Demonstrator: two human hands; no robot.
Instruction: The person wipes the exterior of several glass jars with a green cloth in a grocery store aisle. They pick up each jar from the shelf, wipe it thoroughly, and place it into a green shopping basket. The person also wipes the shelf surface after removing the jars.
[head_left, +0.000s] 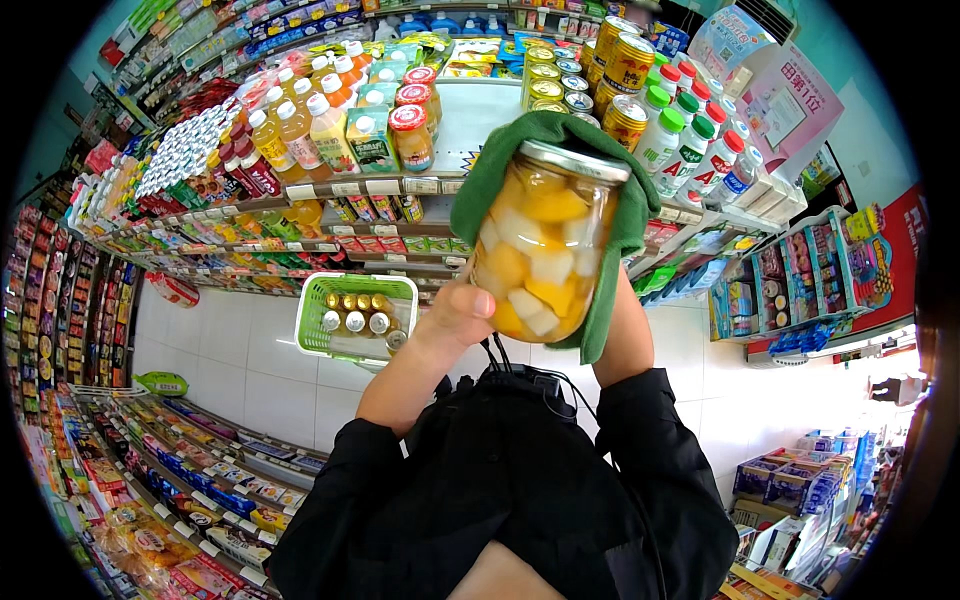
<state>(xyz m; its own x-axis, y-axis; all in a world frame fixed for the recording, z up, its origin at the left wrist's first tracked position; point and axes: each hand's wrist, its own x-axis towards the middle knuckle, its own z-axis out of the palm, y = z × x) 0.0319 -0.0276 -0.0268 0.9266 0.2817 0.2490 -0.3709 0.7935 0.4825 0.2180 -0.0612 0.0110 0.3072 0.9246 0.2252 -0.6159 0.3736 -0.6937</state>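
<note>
A glass jar (540, 247) of fruit chunks in syrup, yellow and white, is held up before my chest, tilted, its silver metal lid (576, 160) at the top. My left hand (459, 309) grips the jar low on its left side, thumb against the glass. A green cloth (487, 176) wraps behind the jar and along its right side, with one end hanging down. Behind the cloth is my right hand, its fingers hidden; only the bare right forearm (628, 330) shows below, and the cloth is pressed to the jar there.
Ahead stands a store shelf (480, 112) with a bare patch between red-lidded jars (411, 135) and stacked cans (624, 120). Milk-drink bottles (696, 139) crowd its right end. On the tiled floor sits a green-and-white basket (304, 315) holding several cans. Snack shelves (210, 480) lie at lower left.
</note>
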